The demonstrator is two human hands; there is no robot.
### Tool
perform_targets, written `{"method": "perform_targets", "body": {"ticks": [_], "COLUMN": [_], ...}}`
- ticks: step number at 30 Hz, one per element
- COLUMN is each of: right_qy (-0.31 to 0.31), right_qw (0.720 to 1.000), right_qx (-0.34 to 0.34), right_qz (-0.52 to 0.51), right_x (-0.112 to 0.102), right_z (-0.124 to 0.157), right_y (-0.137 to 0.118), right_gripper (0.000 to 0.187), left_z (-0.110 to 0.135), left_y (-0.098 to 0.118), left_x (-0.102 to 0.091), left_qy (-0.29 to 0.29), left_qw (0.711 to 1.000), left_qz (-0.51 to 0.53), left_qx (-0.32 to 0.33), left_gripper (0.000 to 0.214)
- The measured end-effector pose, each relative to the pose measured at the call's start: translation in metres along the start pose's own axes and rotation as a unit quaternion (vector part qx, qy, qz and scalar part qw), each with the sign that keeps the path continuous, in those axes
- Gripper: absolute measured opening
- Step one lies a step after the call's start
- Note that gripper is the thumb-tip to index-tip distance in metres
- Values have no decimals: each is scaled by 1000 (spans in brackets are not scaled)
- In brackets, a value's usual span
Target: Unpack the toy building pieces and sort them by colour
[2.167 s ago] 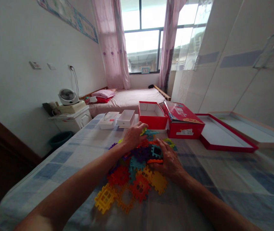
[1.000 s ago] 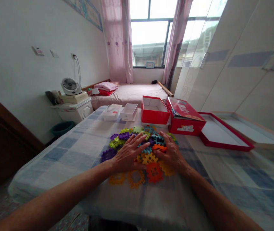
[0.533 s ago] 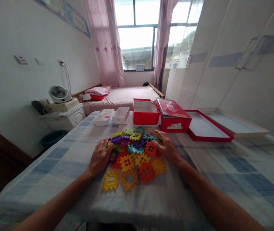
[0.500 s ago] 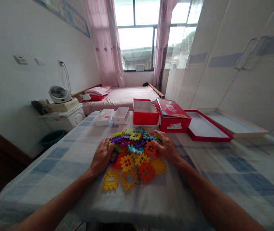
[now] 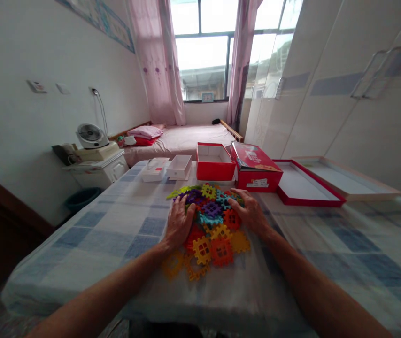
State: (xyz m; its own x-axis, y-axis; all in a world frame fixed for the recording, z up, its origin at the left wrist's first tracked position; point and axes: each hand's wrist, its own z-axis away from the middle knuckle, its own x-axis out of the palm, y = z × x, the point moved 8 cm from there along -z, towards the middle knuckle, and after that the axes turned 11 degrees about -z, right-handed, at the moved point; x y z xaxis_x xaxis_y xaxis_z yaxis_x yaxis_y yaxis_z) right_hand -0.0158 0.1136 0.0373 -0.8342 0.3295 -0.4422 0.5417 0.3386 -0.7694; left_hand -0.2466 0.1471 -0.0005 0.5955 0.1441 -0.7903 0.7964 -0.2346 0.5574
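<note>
A heap of notched plastic building pieces in several colours lies on the cloth-covered table before me. My left hand (image 5: pixel 180 220) rests on the heap's left side, fingers spread and partly over purple and green pieces. On the right side, my right hand (image 5: pixel 250 211) touches the edge of the heap, its fingers outstretched beside a red-orange piece (image 5: pixel 232 218). A purple piece (image 5: pixel 212 209) and a yellow-green piece (image 5: pixel 209 191) lie between the hands. Toward me are a yellow window piece (image 5: pixel 202 249), an orange window piece (image 5: pixel 221 252) and a yellow ring-like piece (image 5: pixel 196 268). Neither hand grips a piece.
Behind the heap stand a white box (image 5: pixel 154 169), a small open white box (image 5: pixel 179 167), an open red box (image 5: pixel 215 162) and a red printed box (image 5: pixel 258 168). Further right lie a red-rimmed tray (image 5: pixel 308 183) and a pale lid (image 5: pixel 355 178). A bed (image 5: pixel 193 138) is beyond.
My left hand has moved right, onto the heap, and the pieces sit closer together. The right hand stays at the right side. The view has shifted slightly.
</note>
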Motion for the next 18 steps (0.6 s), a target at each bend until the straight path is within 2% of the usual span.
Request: {"method": "perform_targets", "body": {"ticks": [2, 4, 7, 9, 11, 13, 18], "right_qy": [5, 9, 12, 17, 25, 31, 27], "right_qw": [1000, 1000, 1000, 999, 999, 999, 998], "right_qx": [1, 8, 21, 25, 29, 38, 57], "right_qz": [4, 6, 7, 9, 11, 14, 22], "right_x": [-1, -2, -1, 0, 0, -1, -2], "right_z": [0, 0, -1, -2, -2, -2, -2], "right_y": [0, 2, 6, 10, 12, 16, 22], "right_gripper": [43, 44, 46, 47, 48, 49, 50], "left_z": [3, 13, 47, 69, 81, 85, 68], "left_y": [0, 4, 15, 19, 27, 40, 73], "left_x": [-13, -30, -41, -38, -29, -20, 3], "left_qy": [6, 12, -31, -69, -94, -93, -28], "left_qw": [999, 987, 921, 876, 848, 838, 858], "left_qz": [-21, -51, -108, -138, -160, -169, -172], "left_qx": [41, 150, 373, 457, 496, 511, 484], "left_gripper": [69, 73, 93, 103, 103, 99, 82]}}
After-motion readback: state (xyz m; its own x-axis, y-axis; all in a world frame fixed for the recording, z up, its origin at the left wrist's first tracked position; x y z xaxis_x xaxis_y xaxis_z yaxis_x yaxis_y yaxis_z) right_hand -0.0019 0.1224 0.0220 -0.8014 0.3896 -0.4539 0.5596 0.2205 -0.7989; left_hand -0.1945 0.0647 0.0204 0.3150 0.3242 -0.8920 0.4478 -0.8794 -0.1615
